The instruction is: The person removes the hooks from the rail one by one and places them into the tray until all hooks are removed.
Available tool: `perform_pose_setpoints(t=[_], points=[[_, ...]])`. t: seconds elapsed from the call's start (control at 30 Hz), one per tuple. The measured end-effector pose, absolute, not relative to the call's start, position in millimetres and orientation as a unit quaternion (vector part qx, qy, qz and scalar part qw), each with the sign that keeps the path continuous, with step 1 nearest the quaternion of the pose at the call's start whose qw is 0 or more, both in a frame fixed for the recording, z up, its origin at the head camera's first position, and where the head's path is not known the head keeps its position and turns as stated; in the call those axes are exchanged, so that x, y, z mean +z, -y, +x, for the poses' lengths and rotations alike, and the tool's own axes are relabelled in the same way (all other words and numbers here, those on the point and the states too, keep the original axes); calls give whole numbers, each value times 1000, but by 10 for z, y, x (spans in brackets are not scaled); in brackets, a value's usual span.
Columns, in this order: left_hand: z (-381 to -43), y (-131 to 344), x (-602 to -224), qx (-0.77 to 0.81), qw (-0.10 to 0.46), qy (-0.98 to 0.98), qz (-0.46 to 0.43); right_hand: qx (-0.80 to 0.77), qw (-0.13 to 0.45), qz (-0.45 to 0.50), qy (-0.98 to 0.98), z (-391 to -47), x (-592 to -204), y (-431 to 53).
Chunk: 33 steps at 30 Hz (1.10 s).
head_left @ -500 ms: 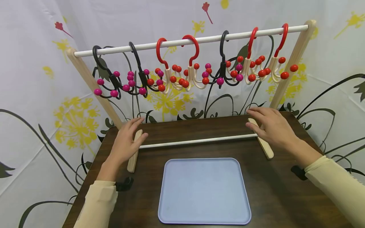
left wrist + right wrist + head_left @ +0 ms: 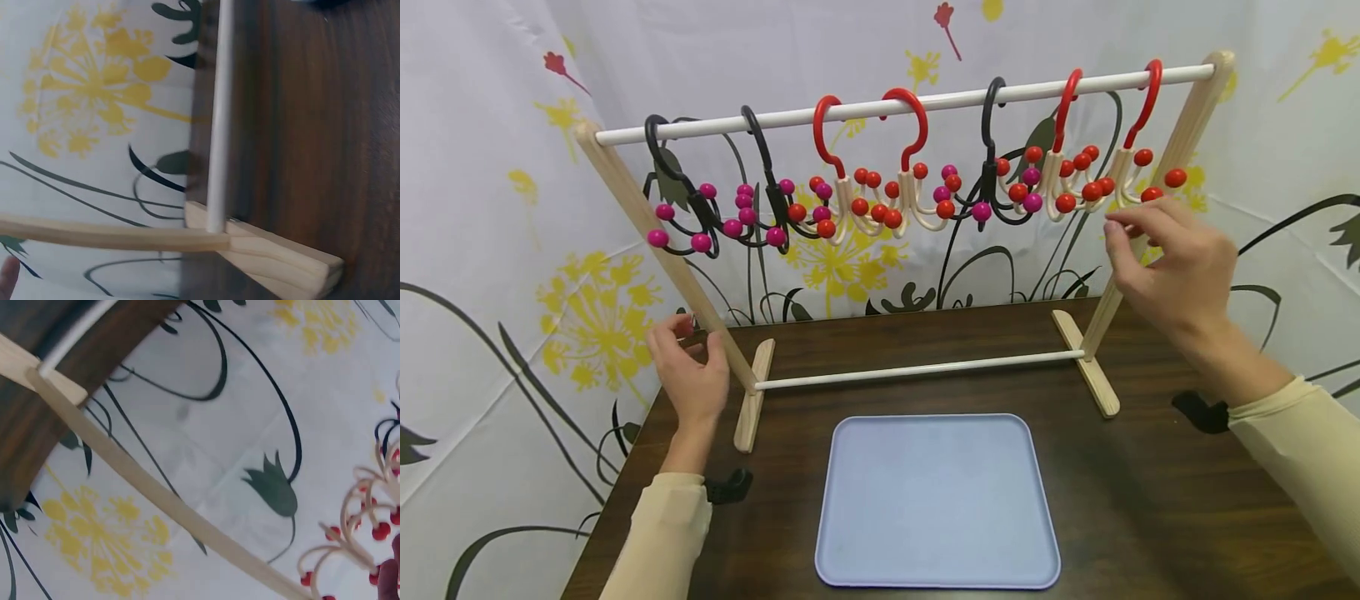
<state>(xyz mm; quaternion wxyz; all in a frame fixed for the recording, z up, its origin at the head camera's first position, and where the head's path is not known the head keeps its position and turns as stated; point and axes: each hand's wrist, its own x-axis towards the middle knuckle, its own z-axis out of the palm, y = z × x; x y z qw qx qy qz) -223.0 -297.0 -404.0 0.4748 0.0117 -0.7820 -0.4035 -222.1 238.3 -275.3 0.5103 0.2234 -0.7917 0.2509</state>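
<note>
Multi-prong hook hangers hang from the white rod (image 2: 865,110) of a wooden rack in the head view. Some are black with magenta balls, like the leftmost black hanger (image 2: 703,212); others have red hooks and cream prongs with red balls, like the rightmost red hanger (image 2: 1123,171). My right hand (image 2: 1180,262) is raised by the right post, just below that red hanger, fingers loosely bent and nothing seen between them. Beside the left post (image 2: 673,254) is my left hand (image 2: 692,375), fingers loosely bent, apparently holding nothing. In the left wrist view one fingertip (image 2: 9,275) shows apart from the post.
A light blue tray (image 2: 936,575) lies on the dark wooden table (image 2: 775,517) in front of the rack. The rack stands on wooden feet (image 2: 1097,387) joined by a low white bar (image 2: 917,370). Behind it hangs a white flowered curtain (image 2: 880,42).
My right hand has risen from above the right foot to just under the rightmost hanger. My left hand has shifted left beside the left post, its fingers more bent. The hangers look unchanged.
</note>
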Motion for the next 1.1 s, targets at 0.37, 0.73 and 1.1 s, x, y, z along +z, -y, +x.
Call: perform_pose_setpoints(t=[0.37,0.73,1.1], points=[[-2377,3080,-4267,-420,345,835,80,300,431,55,849,-2513,-2324,-2474],[-2468,3091,-4433,-414,348,837,81,263,256,6,930,-2641,-2167,-2486],[-2538,3062,-4447,-414,406,805,123,270,245,-9,931,-2687,-2100,-2501]])
